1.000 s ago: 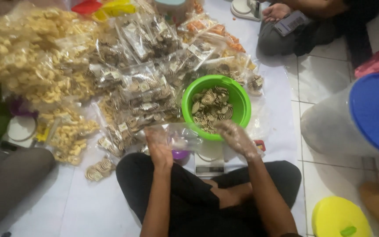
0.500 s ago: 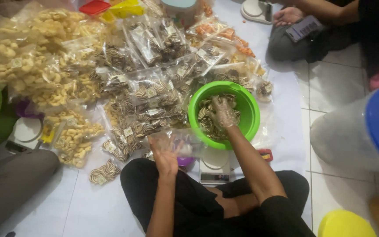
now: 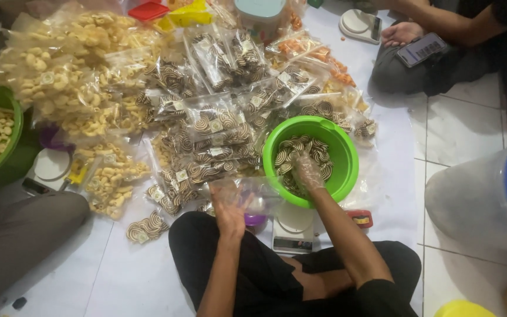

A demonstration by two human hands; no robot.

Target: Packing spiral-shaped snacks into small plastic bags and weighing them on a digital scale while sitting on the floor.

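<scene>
Two hands share the work. The right hand (image 3: 308, 170), in a thin glove, closes around swirl cookies (image 3: 318, 154) in the green bowl (image 3: 347, 154). The left hand (image 3: 230, 209) grips a clear bag (image 3: 252, 192) beside the bowl's near rim, its mouth towards the bowl.

Even, moderately bright overhead light with soft shadows. Glare glints off the clear snack bags (image 3: 206, 126). Detail is slightly soft throughout, and the corners darken.
</scene>
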